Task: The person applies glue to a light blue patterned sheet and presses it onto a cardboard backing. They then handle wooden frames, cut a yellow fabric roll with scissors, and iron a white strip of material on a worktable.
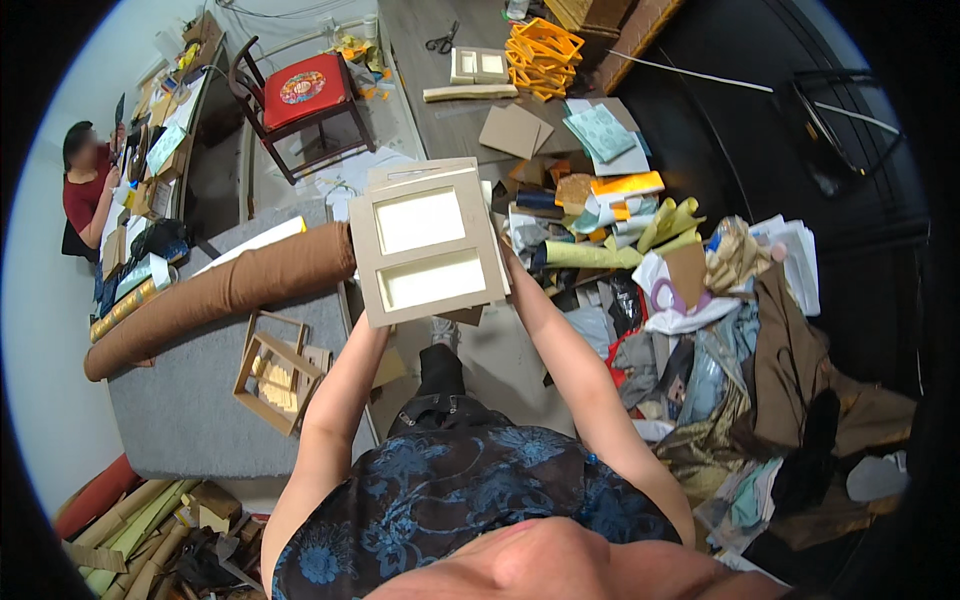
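Both arms reach forward, holding a stack of greyish-brown cardboard panels (489,240) in front of me. The top panel has two rectangular openings, a larger one above a narrower one, with pale cream recesses inside. My left hand (374,325) supports the stack at its lower left, fingers hidden underneath. At the right edge, my right hand (507,253) grips it, also mostly covered. More board edges stick out behind and below the top panel.
A brown fabric roll (225,292) and small wooden frames (279,375) lie on the grey-covered table (187,420) at left. Fabric and paper scraps (697,360) heap up at right. Orange frames (544,56) and scissors (442,39) lie ahead, near a red-seated chair (304,90). Another person (86,184) sits far left.
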Demonstrator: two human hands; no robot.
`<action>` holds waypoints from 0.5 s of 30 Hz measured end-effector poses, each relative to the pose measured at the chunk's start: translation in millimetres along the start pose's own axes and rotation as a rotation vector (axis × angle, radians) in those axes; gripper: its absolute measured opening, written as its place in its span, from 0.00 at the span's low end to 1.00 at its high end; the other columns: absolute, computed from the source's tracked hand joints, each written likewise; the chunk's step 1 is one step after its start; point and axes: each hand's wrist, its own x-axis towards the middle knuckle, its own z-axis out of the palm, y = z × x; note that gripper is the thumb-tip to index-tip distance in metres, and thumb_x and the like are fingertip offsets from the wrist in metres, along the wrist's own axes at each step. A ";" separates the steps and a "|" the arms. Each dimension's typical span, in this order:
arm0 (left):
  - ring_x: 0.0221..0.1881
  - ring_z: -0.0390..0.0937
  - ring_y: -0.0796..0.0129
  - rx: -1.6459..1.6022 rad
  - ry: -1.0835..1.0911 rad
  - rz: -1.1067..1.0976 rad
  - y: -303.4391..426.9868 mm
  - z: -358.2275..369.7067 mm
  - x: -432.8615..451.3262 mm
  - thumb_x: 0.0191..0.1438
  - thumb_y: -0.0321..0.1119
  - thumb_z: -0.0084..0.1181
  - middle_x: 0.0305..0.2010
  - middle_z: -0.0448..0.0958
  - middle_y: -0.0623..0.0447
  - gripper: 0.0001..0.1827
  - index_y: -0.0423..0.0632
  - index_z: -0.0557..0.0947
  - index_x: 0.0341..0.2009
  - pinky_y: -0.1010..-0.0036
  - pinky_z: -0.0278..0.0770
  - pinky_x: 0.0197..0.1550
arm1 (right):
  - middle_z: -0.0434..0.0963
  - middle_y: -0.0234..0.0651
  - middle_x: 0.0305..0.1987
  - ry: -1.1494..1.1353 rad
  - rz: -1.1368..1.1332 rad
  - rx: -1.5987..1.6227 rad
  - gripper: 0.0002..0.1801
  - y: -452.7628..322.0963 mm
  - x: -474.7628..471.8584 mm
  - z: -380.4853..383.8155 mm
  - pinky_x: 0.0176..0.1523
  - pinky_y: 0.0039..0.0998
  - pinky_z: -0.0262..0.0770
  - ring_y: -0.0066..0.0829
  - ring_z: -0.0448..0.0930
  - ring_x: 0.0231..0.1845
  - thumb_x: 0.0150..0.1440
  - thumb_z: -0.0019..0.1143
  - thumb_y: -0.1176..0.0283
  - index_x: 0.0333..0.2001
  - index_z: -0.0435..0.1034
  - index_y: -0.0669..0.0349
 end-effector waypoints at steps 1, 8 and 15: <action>0.42 0.77 0.60 0.000 -0.001 0.008 4.7 10.1 21.8 0.67 0.52 0.40 0.45 0.78 0.47 0.25 0.45 0.77 0.51 0.62 0.76 0.50 | 0.76 0.41 0.46 0.017 0.002 0.006 0.23 1.5 23.1 5.9 0.51 0.34 0.74 0.34 0.76 0.49 0.66 0.43 0.56 0.52 0.67 0.64; 0.43 0.77 0.60 -0.033 0.015 0.047 59.5 71.2 212.6 0.67 0.53 0.39 0.45 0.78 0.47 0.25 0.45 0.77 0.51 0.62 0.76 0.50 | 0.76 0.41 0.45 0.110 0.027 -0.003 0.22 22.3 196.2 62.8 0.50 0.34 0.75 0.34 0.77 0.48 0.65 0.44 0.57 0.50 0.68 0.65; 0.43 0.76 0.60 -0.054 0.109 0.000 40.6 91.8 331.4 0.67 0.53 0.39 0.46 0.78 0.46 0.25 0.44 0.76 0.51 0.62 0.76 0.50 | 0.77 0.41 0.45 0.185 0.073 -0.068 0.21 39.2 294.3 76.5 0.49 0.34 0.75 0.34 0.77 0.46 0.65 0.45 0.58 0.48 0.69 0.66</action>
